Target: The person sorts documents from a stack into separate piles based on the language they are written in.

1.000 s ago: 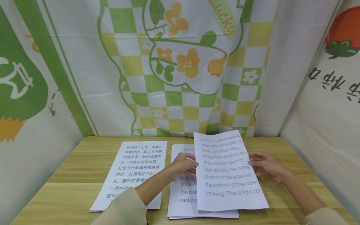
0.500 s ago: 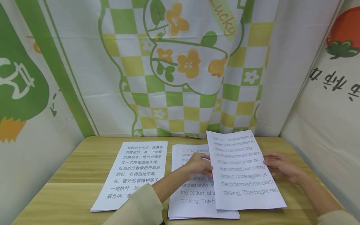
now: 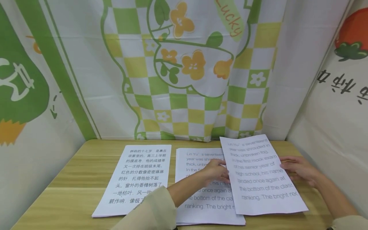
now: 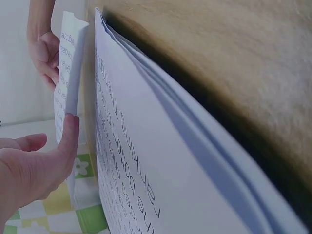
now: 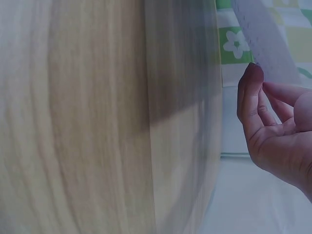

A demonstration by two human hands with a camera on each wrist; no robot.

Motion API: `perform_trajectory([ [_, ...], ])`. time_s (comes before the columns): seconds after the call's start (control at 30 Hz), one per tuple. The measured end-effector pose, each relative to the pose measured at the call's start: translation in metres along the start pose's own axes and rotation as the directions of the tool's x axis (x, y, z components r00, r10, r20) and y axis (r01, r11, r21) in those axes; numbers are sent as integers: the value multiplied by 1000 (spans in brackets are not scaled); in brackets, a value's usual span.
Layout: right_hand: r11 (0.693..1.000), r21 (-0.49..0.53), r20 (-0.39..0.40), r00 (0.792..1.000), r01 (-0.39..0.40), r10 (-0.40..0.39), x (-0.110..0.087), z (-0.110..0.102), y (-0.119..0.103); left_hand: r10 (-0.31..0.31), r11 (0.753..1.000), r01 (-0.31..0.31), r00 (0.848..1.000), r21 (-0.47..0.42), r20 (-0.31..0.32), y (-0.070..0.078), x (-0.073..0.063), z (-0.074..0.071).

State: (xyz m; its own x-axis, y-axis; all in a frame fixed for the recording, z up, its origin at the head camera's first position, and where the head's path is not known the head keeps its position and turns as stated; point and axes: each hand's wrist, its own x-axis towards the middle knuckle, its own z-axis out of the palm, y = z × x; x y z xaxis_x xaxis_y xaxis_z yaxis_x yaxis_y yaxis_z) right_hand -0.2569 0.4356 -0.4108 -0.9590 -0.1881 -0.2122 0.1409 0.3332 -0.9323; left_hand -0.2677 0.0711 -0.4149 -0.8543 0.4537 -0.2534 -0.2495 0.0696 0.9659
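Observation:
A printed English sheet (image 3: 258, 175) is raised and tilted at the right, partly over the middle stack of the same text (image 3: 207, 215). My left hand (image 3: 214, 172) holds its left edge; in the left wrist view, a finger of the left hand (image 4: 36, 168) reaches the underside of the sheet (image 4: 73, 73) and the thumb is on the printed side. On its right edge, my right hand (image 3: 302, 171) pinches the paper; the right wrist view has finger and thumb of that hand (image 5: 273, 126) meeting at the sheet's edge (image 5: 268, 44).
A stack of sheets printed in Chinese (image 3: 141, 172) lies left of the middle one, overlapped low down by my left sleeve (image 3: 155, 207). All rest on a wooden table (image 3: 72, 179). Behind it hangs a checked green and yellow curtain (image 3: 178, 102), with printed cloth at both sides.
Both hands have moved right with the sheet, which has slid off most of the middle stack in view. More of that stack's printing now shows.

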Motion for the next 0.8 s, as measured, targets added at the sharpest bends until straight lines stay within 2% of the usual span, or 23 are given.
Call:
perform_trajectory([
  [0.3,999,-40,-46,998,-32,31,-5,-11,6,-69,996,75,993,-56,101,2,-1,16],
  [0.53,995,-87,-117,993,-42,32,-7,-13,7,-100,992,107,989,-64,108,5,0,27],
  [0.8,984,-155,-196,979,-82,51,-9,-11,12,-128,991,130,989,-21,73,2,2,33],
])
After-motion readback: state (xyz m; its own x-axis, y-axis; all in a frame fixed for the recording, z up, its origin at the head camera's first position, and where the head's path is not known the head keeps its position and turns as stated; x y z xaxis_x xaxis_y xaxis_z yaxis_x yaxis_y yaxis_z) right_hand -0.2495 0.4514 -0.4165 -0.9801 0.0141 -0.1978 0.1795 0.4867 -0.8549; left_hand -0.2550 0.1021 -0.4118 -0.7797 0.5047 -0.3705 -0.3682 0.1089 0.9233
